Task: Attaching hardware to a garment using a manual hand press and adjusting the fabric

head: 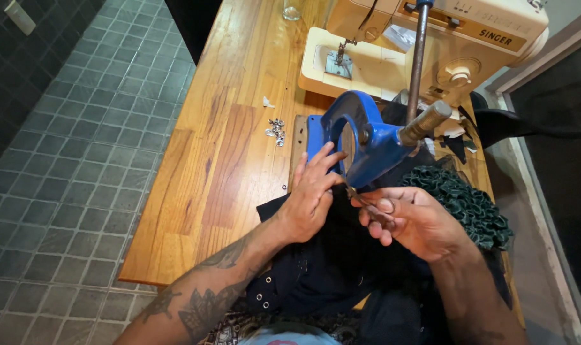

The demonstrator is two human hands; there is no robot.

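A blue hand press stands bolted near the middle of the wooden desk, its grey lever handle slanting toward 2 o'clock. Dark navy fabric lies under the press's throat and spills toward 6 o'clock off the desk edge, with small metal eyelets set along its hem.

The left hand lies flat on the fabric at 7 o'clock from the press head, fingers spread wide and fingertips touching the blue frame. The right hand sits at 5 o'clock from the head, fingers pinched narrowly on a fold of fabric just below the die; it is the nearer hand to the punch point.

Loose silver eyelets are clustered at 9 o'clock from the press. A cream sewing machine with a gold rectangular label strip stands at 12 o'clock. Green ruffled cloth is heaped at 3 o'clock.
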